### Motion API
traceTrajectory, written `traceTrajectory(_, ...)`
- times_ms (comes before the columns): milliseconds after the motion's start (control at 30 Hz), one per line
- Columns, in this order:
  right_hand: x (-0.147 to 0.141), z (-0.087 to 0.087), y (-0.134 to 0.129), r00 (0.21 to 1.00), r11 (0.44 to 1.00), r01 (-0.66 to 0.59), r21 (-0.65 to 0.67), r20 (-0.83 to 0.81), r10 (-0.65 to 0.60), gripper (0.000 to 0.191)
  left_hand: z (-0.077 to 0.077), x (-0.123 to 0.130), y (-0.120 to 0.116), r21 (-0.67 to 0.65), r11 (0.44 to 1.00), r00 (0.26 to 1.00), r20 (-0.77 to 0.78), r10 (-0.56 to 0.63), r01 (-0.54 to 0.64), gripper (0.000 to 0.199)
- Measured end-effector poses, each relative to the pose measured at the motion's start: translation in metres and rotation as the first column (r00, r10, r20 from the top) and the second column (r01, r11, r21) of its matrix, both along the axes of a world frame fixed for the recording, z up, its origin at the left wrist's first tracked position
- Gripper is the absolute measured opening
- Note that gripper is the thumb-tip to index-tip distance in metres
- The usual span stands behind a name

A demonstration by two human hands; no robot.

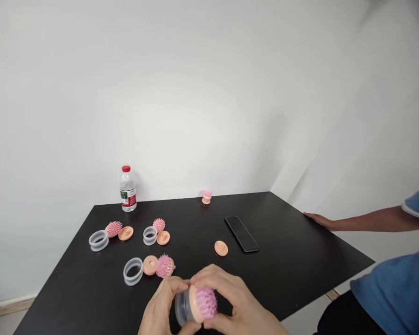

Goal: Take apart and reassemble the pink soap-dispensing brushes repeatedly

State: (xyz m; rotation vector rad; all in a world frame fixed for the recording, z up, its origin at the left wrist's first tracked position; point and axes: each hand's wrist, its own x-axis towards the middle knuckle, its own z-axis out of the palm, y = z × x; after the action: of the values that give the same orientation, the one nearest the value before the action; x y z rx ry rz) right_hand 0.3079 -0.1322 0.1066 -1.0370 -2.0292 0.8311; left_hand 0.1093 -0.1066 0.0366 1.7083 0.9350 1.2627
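Note:
Near the front edge of the black table, my left hand [164, 309] and my right hand [230, 298] hold one piece between them. It is a translucent ring [184, 307] joined to a peach-rimmed pink bristle head [206, 303]. My left fingers are around the ring side, and my right fingers grip the bristle side. Just beyond my left hand lie another pink bristle head [165, 266], a peach disc [150, 265] and a clear ring [133, 271]. A loose peach disc [221, 248] lies beyond my right hand.
Two more groups of rings, discs and bristle heads lie at left on the table [279, 260]. A bottle [128, 190] and an assembled brush [206, 197] stand near the wall. A phone [242, 234] lies right of centre. Another person's hand [319, 220] rests on the right edge.

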Motion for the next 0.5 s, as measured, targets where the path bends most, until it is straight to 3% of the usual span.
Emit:
traceTrajectory(67,0.001,0.008,0.003,0.993,0.990,-0.118,0.078,0.008,0.118,0.035,0.001,-0.005,0.006,-0.151,0.973,0.984,0.077,-0.163,0.173,0.040)
traceTrajectory(167,0.001,0.014,0.006,0.967,0.962,-0.249,0.113,0.072,0.242,0.033,0.002,-0.008,0.013,-0.348,0.804,0.866,0.328,-0.378,0.482,0.050)
traceTrajectory(233,0.000,0.011,0.007,0.973,0.982,-0.182,0.053,0.154,0.172,0.042,0.003,-0.007,0.014,-0.370,0.709,0.780,0.469,-0.415,0.600,0.052)
traceTrajectory(267,-0.001,0.007,0.008,0.975,0.995,-0.095,0.029,0.204,0.087,0.050,0.004,-0.006,0.014,-0.365,0.710,0.774,0.485,-0.407,0.602,0.050)
traceTrajectory(333,-0.002,-0.004,0.010,0.954,0.995,0.101,0.013,0.283,-0.101,0.064,0.007,-0.004,0.012,-0.342,0.811,0.856,0.395,-0.334,0.475,0.043)
traceTrajectory(400,-0.001,-0.011,0.011,0.939,0.977,0.215,0.012,0.273,-0.210,0.082,0.009,-0.004,0.009,-0.281,0.931,0.960,0.218,-0.175,0.234,0.037)
traceTrajectory(500,0.004,-0.010,0.009,0.969,0.984,0.173,-0.045,0.185,-0.162,0.098,0.013,-0.007,0.007,-0.167,0.986,0.998,0.051,0.029,-0.021,0.030)
